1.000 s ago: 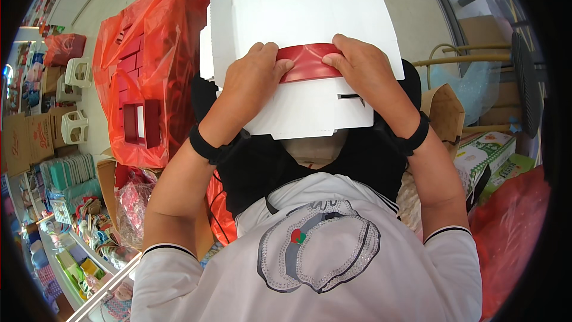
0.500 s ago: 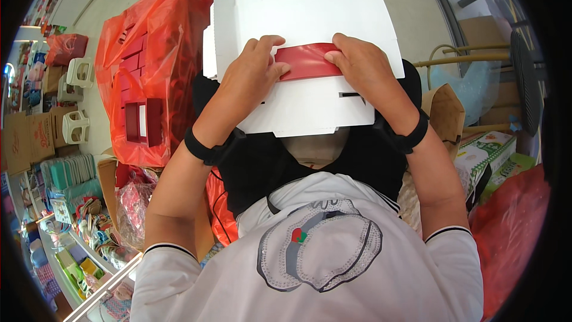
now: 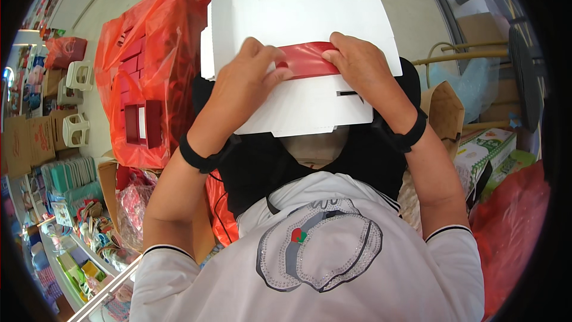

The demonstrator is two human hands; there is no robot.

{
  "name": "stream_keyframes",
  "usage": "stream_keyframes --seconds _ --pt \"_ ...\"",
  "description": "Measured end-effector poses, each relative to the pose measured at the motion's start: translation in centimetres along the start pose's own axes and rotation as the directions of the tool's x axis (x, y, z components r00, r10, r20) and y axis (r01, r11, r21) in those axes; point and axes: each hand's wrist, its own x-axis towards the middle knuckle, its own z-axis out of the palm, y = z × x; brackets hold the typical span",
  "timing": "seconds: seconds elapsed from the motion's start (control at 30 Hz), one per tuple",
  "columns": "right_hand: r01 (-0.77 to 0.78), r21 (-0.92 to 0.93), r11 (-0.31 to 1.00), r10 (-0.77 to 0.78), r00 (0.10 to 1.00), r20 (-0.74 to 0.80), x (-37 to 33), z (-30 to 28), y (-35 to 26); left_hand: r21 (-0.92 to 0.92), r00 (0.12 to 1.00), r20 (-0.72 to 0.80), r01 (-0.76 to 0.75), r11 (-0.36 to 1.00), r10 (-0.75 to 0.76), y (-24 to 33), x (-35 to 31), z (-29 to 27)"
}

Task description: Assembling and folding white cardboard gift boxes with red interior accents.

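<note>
A glossy red card strip [image 3: 308, 59] lies across a flattened white cardboard box [image 3: 279, 12] on my lap. At the strip's left end, my left hand [image 3: 249, 76] is closed, thumb and fingers pinching the edge, where the strip bends a little. My right hand [image 3: 364, 67] grips the other end, its thumb on top and its forefinger along the far corner. The undersides of both grips are hidden.
To the left, a stack under an orange-red plastic sheet [image 3: 173, 42] carries an open dark red box [image 3: 143, 124]. White stools [image 3: 76, 128] stand farther left. On the right are a brown paper bag [image 3: 445, 110], a green-and-white carton [image 3: 485, 146] and a red plastic bag [image 3: 512, 220].
My left hand has shifted slightly and its fingers have curled more over the strip's left end. The strip now bows, with its shine changed. My right hand has barely moved.
</note>
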Motion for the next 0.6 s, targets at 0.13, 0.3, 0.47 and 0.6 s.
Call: stream_keyframes --seconds 0.13,0.3,0.47,0.6 --pt "0.011 -0.003 1.0 -0.011 1.0 -0.009 0.0 0.0 0.2 0.04 0.961 -0.163 -0.219 0.975 0.222 -0.8 0.9 0.1" --pt "0.026 0.035 0.999 -0.026 1.0 0.0 0.1 -0.2 0.2 0.117 0.924 -0.11 -0.355 0.928 0.367 -0.3 1.1 1.5" --pt "-0.032 0.092 0.995 0.03 0.999 0.014 0.1 -0.8 0.4 0.268 0.922 -0.071 -0.349 0.898 0.38 -0.4 1.1 1.9" --pt "0.034 0.203 0.979 -0.027 0.999 -0.037 -1.4 -2.2 0.1 0.265 0.911 -0.081 -0.371 0.89 0.404 -0.2 1.1 2.0"
